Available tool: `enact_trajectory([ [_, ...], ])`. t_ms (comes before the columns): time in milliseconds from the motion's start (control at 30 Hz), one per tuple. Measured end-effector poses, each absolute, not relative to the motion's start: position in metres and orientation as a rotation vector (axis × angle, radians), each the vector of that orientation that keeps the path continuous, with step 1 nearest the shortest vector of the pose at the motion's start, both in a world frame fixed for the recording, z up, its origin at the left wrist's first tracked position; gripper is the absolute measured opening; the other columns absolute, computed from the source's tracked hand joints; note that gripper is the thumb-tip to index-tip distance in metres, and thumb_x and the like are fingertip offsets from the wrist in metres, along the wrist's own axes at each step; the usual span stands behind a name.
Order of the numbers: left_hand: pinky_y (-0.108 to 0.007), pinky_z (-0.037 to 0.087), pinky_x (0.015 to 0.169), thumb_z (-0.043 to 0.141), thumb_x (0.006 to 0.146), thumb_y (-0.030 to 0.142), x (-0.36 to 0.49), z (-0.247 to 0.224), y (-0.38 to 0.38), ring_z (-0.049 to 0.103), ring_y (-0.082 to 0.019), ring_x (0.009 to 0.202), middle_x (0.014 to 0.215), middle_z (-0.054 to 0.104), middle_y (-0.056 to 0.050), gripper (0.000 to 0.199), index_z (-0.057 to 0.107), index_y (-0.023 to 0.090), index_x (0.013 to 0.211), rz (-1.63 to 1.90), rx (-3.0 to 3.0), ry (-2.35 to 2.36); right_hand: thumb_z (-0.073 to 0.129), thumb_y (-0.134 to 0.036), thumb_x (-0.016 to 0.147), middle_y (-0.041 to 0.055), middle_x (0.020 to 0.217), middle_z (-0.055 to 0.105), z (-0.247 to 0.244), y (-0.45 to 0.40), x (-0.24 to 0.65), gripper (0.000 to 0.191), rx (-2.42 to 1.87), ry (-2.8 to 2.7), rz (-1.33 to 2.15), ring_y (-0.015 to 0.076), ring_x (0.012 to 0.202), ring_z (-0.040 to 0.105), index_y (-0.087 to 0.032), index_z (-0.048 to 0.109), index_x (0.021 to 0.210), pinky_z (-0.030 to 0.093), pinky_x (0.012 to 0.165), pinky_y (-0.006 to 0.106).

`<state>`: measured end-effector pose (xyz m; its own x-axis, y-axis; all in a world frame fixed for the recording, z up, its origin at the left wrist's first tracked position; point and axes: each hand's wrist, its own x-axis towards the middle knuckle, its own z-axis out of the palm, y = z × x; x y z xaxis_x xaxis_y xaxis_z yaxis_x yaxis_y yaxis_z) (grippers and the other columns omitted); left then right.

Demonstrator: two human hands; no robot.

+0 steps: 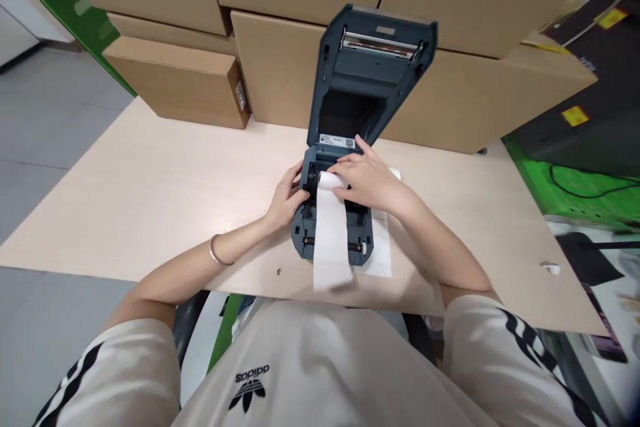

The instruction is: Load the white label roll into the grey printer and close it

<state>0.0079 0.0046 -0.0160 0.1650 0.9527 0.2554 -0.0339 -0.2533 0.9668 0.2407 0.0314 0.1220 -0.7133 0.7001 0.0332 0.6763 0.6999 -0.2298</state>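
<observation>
A dark grey label printer (299,233) lies on the table with its lid (370,73) raised. In its bay sits a roll of white paper (330,179), and a loose strip runs from it over the black roller (320,243) and past the printer's front edge. My left hand (287,199) grips the printer's left wall, thumb on the rim and fingers outside. Over the roll lies my right hand (367,180), its thumb and fingers closed on the paper. One finger points up toward the lid hinge. Part of the roll is hidden beneath that hand.
Cardboard boxes (280,67) stand along the back of the table (150,193), close behind the lid. White paper (381,247) lies under the printer's right side. A small dark scrap (279,271) sits near the front edge, and a small white object (551,268) at the right.
</observation>
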Motion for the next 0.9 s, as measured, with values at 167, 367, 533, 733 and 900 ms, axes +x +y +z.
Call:
enact_trajectory([
  [167, -0.058, 0.056, 0.122, 0.069, 0.079, 0.028, 0.01, -0.015, 0.005, 0.062, -0.039, 0.148, 0.169, 0.059, -0.012, 0.081, 0.056, 0.024, 0.159, 1.281, 1.463, 0.911, 0.067, -0.018, 0.092, 0.0099, 0.112, 0.087, 0.101, 0.035, 0.232, 0.034, -1.241, -2.906, 0.222, 0.0408, 0.132, 0.073, -0.02, 0.085, 0.121, 0.015, 0.14, 0.075],
  [367, -0.059, 0.052, 0.127, 0.07, 0.082, 0.03, 0.01, -0.013, 0.003, 0.057, -0.04, 0.154, 0.174, 0.053, -0.014, 0.082, 0.052, 0.024, 0.161, 1.237, 1.458, 0.919, 0.058, -0.025, 0.106, 0.0035, 0.144, 0.08, 0.132, -0.003, 0.263, 0.038, -1.064, -2.733, 0.731, 0.0294, 0.133, 0.076, -0.029, 0.08, 0.137, 0.055, 0.125, 0.052],
  [533, -0.059, 0.048, 0.13, 0.075, 0.082, 0.031, 0.006, -0.009, 0.003, 0.052, -0.04, 0.157, 0.176, 0.049, -0.012, 0.085, 0.049, 0.026, 0.163, 1.184, 1.459, 0.928, 0.056, -0.039, 0.113, 0.0059, 0.154, 0.073, 0.139, -0.051, 0.27, 0.038, -0.962, -2.826, 0.632, 0.0303, 0.137, 0.075, -0.029, 0.079, 0.143, 0.064, 0.115, 0.049],
  [733, -0.061, 0.039, 0.136, 0.077, 0.081, 0.027, 0.003, 0.001, 0.005, 0.042, -0.041, 0.163, 0.175, 0.046, -0.011, 0.087, 0.048, 0.028, 0.163, 1.117, 1.499, 0.945, 0.063, -0.043, 0.11, 0.0135, 0.166, 0.06, 0.127, -0.079, 0.272, 0.046, -0.965, -2.876, 0.4, 0.0341, 0.153, 0.062, -0.023, 0.075, 0.149, 0.053, 0.129, 0.058],
  [900, -0.06, 0.04, 0.136, 0.082, 0.084, 0.035, 0.005, 0.009, 0.001, 0.042, -0.041, 0.164, 0.176, 0.043, -0.013, 0.089, 0.044, 0.028, 0.164, 1.074, 1.483, 1.006, 0.053, -0.027, 0.11, 0.0183, 0.163, 0.063, 0.124, -0.078, 0.271, 0.044, -0.894, -2.877, 0.353, 0.0315, 0.152, 0.064, -0.015, 0.075, 0.146, 0.048, 0.133, 0.056],
])
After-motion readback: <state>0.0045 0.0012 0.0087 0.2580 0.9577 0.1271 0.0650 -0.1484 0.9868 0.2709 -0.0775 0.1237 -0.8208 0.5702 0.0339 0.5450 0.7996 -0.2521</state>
